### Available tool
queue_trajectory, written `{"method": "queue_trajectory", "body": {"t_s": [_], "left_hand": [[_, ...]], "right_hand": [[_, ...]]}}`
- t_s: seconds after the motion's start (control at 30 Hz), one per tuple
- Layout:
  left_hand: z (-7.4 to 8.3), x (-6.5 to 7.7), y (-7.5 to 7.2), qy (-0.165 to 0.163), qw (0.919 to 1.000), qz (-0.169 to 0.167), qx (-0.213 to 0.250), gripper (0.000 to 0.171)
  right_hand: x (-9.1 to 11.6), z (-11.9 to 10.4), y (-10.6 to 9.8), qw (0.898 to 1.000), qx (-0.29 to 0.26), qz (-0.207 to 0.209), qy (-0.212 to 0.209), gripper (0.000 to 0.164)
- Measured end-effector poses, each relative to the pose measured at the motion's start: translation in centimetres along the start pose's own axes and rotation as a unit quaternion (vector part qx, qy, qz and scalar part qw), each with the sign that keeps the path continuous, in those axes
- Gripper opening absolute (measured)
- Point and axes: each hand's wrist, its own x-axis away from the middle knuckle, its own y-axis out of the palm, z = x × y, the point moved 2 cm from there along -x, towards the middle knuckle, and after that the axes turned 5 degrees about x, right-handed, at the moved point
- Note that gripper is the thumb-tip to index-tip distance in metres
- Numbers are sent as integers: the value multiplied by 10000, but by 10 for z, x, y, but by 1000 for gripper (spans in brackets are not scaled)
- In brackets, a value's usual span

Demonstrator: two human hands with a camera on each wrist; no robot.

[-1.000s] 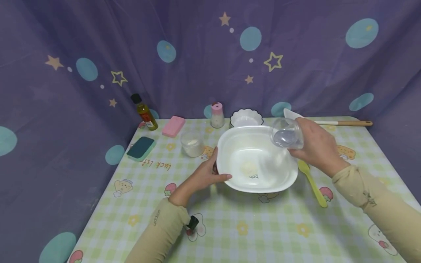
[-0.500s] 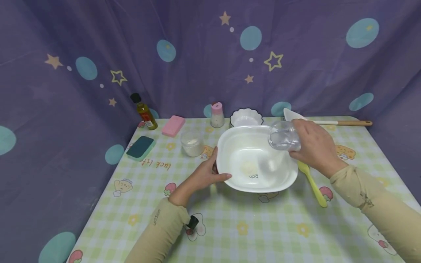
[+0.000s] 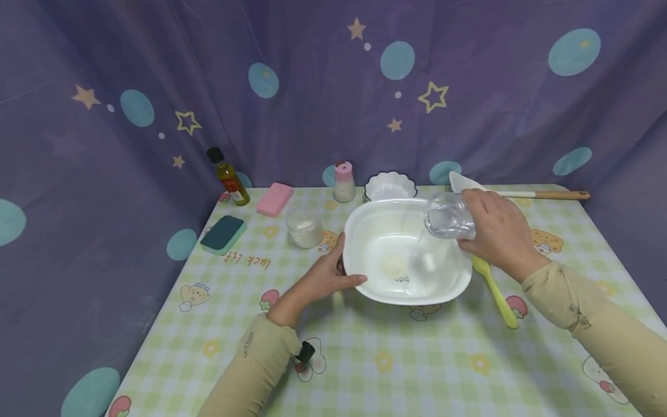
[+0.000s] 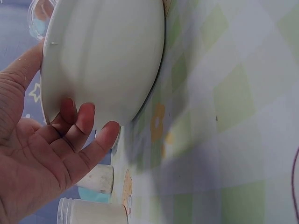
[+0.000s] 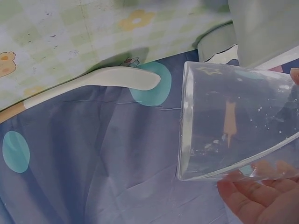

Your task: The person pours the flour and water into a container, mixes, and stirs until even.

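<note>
A white oval basin (image 3: 365, 243) stands on the table with a pale powdery patch (image 3: 393, 266) on its floor. My left hand (image 3: 329, 272) grips its left rim, thumb over the edge; in the left wrist view several fingertips (image 4: 85, 114) press the outer wall from below. Over the basin's right side, my right hand (image 3: 497, 229) holds a clear plastic cup (image 3: 449, 217) tilted to the left. Water lies along the cup's side in the right wrist view, and a thin stream falls from its mouth into the basin.
Left of the basin are a jar of white powder (image 3: 304, 231), a pink sponge (image 3: 275, 200), a green sponge (image 3: 223, 236) and an oil bottle (image 3: 232, 184). Behind it stand a pink-topped shaker (image 3: 344, 182) and a scalloped dish (image 3: 389, 186). Rightward lie a yellow spoon (image 3: 497, 295) and a white spatula (image 3: 513, 194).
My right hand has tipped the cup further and shifted it slightly left; a thin stream of water now shows below its mouth. The left hand and basin have stayed put.
</note>
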Motion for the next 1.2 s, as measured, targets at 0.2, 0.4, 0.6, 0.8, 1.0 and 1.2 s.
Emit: {"method": "queue_trajectory", "body": {"t_s": [0.2, 0.4, 0.6, 0.8, 1.0, 1.2], "left_hand": [[3, 1, 0, -56, 10000, 11, -31, 101], [-9, -3, -1, -92, 9999, -4, -65, 103], [-34, -11, -1, -24, 10000, 75, -44, 108], [-37, -12, -1, 28, 9999, 143, -53, 108], [-37, -13, -1, 14, 9998, 148, -99, 109], [-38, -14, -2, -2, 9997, 112, -202, 110]], "right_hand": [[0, 0, 0, 10000, 61, 35, -69, 88], [-1, -2, 0, 9998, 158, 61, -86, 88], [-1, -3, -1, 9997, 212, 34, -83, 90], [-2, -2, 0, 9996, 271, 26, -99, 91], [-2, -3, 0, 9995, 302, 41, -104, 91], [-2, -3, 1, 9991, 370, 112, -160, 93]]}}
